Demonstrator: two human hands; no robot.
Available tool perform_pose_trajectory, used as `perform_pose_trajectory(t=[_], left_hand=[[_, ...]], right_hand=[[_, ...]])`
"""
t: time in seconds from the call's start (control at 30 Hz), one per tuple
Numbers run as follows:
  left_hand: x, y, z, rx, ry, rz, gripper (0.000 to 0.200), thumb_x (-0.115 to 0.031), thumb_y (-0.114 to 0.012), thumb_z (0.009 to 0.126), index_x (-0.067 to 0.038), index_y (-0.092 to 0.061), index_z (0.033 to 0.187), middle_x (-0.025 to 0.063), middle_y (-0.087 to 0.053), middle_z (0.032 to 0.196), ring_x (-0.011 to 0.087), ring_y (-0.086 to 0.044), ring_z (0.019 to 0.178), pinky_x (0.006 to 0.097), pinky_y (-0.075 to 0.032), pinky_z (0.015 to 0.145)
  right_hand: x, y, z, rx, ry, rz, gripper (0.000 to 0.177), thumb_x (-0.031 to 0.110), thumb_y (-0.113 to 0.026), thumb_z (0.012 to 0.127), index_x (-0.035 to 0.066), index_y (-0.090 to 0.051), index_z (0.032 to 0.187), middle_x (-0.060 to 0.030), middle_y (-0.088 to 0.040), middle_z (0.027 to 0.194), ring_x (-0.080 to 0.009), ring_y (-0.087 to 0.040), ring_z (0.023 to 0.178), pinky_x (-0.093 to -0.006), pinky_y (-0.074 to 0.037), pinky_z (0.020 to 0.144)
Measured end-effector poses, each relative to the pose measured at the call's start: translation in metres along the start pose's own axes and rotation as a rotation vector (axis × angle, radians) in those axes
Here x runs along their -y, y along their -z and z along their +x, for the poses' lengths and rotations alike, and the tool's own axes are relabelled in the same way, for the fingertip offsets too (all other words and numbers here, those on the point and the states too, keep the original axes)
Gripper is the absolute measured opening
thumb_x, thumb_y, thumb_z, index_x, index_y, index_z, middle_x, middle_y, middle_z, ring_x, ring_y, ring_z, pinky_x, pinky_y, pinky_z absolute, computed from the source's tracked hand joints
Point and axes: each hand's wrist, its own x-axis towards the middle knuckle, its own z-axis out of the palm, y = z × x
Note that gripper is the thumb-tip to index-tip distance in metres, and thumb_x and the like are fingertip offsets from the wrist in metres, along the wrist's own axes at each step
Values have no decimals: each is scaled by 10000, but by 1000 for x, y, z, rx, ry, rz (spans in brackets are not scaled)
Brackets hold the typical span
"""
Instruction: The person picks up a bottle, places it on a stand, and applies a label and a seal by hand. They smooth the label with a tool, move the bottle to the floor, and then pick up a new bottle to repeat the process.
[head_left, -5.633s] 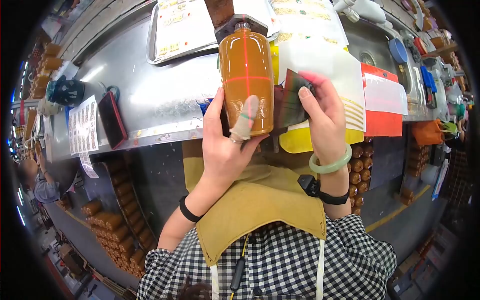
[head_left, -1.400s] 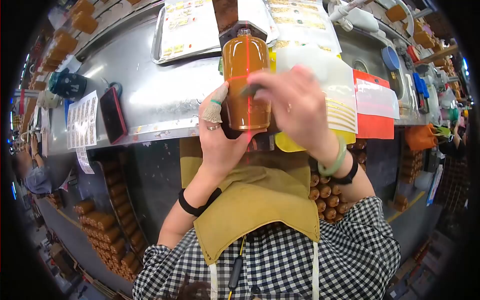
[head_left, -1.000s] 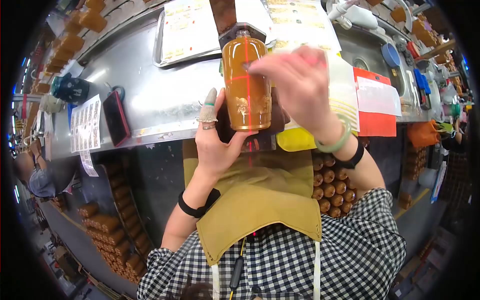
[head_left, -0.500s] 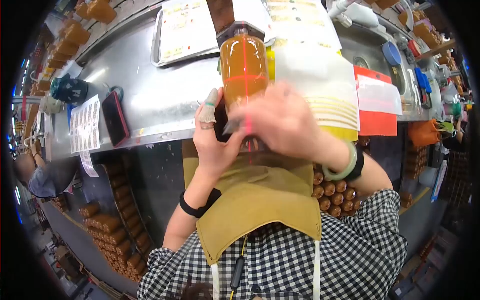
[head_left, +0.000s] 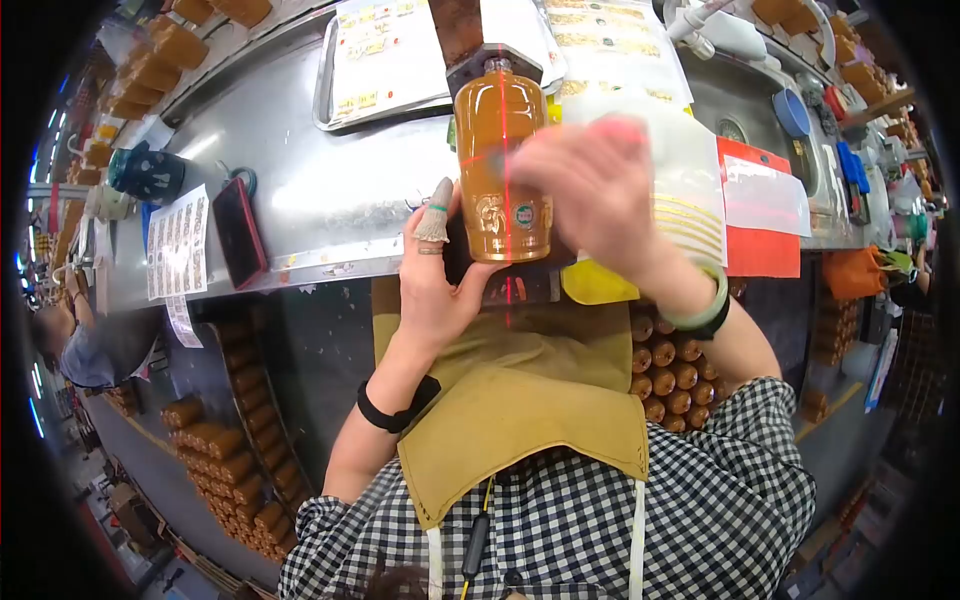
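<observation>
An amber-brown bottle (head_left: 495, 130) lies in a dark holder at the table's front edge, neck pointing away, with red laser lines crossing it. A small round green label (head_left: 523, 214) sits near its base. My left hand (head_left: 435, 275), with a fabric cover on one finger, is at the bottle's lower left side, thumb at its base and fingers partly hidden behind it. Blurred by motion, my right hand (head_left: 595, 185) is over the bottle's right side; whether it holds anything is not clear.
White sheets with small labels lie on a metal tray (head_left: 322, 80) and to its right (head_left: 615, 50). A red phone (head_left: 237, 232) and a label sheet (head_left: 178, 245) are at left. Red folder (head_left: 765, 255) at right. Stacked brown bottles (head_left: 675, 378) stand below. Another person (head_left: 85, 350) is far left.
My right hand has moved up and right from the bottle's base, uncovering the round green label there. My left hand remains beside the bottle. The view has shifted slightly.
</observation>
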Motion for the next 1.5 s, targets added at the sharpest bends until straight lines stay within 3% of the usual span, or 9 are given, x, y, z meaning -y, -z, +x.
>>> perform_pose_trajectory(t=[0.1, 0.2, 0.37, 0.5, 0.63, 0.9, 1.1, 1.37, 1.5], left_hand=[[1, -2, 3, -4, -12, -39, 964, -174, -907, 744, 67, -390, 1521, 232, -597, 1393, 372, -540, 1301, 440, -460, 1067], [-13, -9, 4, -51, 61, 1, 999, -168, -932, 699, 40, -403, 1520, 219, -588, 1379, 374, -545, 1290, 443, -461, 1060], [-20, -20, 13, -238, -138, 68, 882, -110, -902, 724, -9, -477, 1490, 162, -558, 1418, 308, -569, 1270, 403, -469, 1055], [-22, -15, 13, -135, -273, 296, 663, -5, -834, 725, -45, -644, 1359, 165, -531, 1413, 346, -538, 1297, 421, -477, 1053], [-36, -18, 15, -138, -328, 547, 609, -53, -837, 719, -159, -714, 1306, 188, -538, 1404, 381, -569, 1241, 462, -507, 1012], [-22, -18, 11, -216, -379, 365, 538, -8, -835, 780, 87, -633, 1269, 210, -601, 1360, 417, -615, 1223, 426, -545, 1002], [-21, -23, 5, -275, -36, -120, 712, -40, -895, 711, 38, -585, 1347, 186, -636, 1351, 350, -640, 1205, 399, -531, 998], [-22, -10, 7, -215, -91, 41, 846, -65, -886, 740, 50, -464, 1463, 167, -649, 1352, 274, -638, 1250, 383, -485, 1083], [-18, -11, 4, -226, -49, 24, 879, -144, -926, 688, 44, -511, 1439, 153, -657, 1348, 336, -612, 1205, 436, -455, 1061]], right_hand=[[36, 9, -15, 182, 145, 361, 176, 137, -692, 815, 147, -713, 990, -1, -675, 937, -207, -615, 853, -367, -507, 810], [-1, -8, 1, -18, -175, 261, 224, 117, -774, 759, 114, -721, 976, -26, -696, 902, -236, -605, 839, -360, -469, 776], [13, 5, -16, 48, 58, 202, 215, 130, -731, 775, 184, -730, 983, 28, -721, 940, -190, -587, 788, -317, -466, 793], [2, 29, -1, -118, -369, 208, 216, 26, -756, 820, 80, -702, 1022, -38, -703, 948, -229, -624, 829, -345, -506, 769], [-18, 41, 3, -264, -322, 166, 212, -9, -754, 877, -2, -661, 1067, -106, -694, 941, -239, -663, 826, -310, -535, 727], [-6, 35, 4, -202, -412, 229, 215, -36, -768, 830, 18, -689, 1022, -89, -703, 923, -239, -660, 818, -319, -532, 760], [27, 17, -22, 97, 44, 191, 228, 142, -748, 754, 153, -738, 982, 35, -692, 916, -178, -560, 795, -347, -439, 735], [-11, 4, -3, -100, -93, -51, 243, 112, -750, 738, 120, -714, 978, 7, -692, 910, -210, -612, 771, -358, -448, 762], [35, 17, -17, 168, 51, 314, 216, 106, -722, 774, 125, -724, 989, -11, -701, 918, -197, -643, 801, -360, -483, 779]])
